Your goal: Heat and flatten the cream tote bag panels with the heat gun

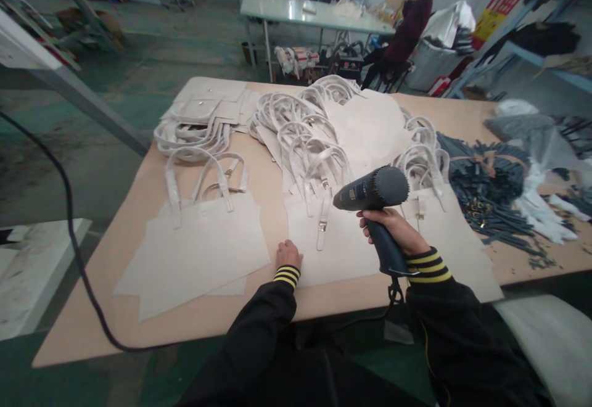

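My right hand (398, 229) is wrapped round the handle of a dark heat gun (372, 190), its nozzle pointing left above a beige bag panel (342, 253). That panel has a strap with a metal buckle (322, 226). At the panel's left edge rests my left hand (289, 255), its fingers curled; whether they pinch anything is too small to tell. Left of it lie overlapping beige panels (203, 250) with looped handles. Another beige panel (444, 240) is partly behind my right hand and sleeve.
Looped straps (296, 117) and stacked pieces (208, 95) cover the table's back. Dark strips (485, 179) lie at the right. A black cable (69, 209) hangs at the left. A person (407, 31) sits beyond, near another table (314, 15).
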The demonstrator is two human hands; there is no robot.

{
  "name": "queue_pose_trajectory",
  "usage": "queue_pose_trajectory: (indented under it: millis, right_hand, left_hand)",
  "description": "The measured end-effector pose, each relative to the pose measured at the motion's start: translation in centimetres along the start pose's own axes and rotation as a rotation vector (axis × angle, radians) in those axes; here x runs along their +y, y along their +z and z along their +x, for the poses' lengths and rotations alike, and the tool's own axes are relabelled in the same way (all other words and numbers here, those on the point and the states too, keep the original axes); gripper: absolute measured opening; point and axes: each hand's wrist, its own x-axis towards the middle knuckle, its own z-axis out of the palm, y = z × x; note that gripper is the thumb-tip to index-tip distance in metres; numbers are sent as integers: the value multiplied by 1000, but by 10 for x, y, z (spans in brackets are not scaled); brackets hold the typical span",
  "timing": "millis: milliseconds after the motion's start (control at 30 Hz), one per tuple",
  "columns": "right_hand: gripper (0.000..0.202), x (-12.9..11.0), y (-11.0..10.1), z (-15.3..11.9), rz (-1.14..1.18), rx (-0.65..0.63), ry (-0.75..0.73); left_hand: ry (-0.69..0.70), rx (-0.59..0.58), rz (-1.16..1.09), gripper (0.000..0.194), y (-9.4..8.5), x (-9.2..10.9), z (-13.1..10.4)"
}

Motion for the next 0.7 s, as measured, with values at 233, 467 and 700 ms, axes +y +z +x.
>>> queue_pose_trajectory:
  millis: [233,467,700]
  right_hand:
    - [18,1,18,13,45,-161,-14]
    - [17,-4,-15,2,-37,-30,-24]
    - [16,-20,-69,-7,-97,125,-27]
  left_hand:
    - [-58,-24,-22,37,3,4,2]
    - [-33,-50,-141,31,6,-7,2]
    - [59,-49,-269,25,14,-22,-3]
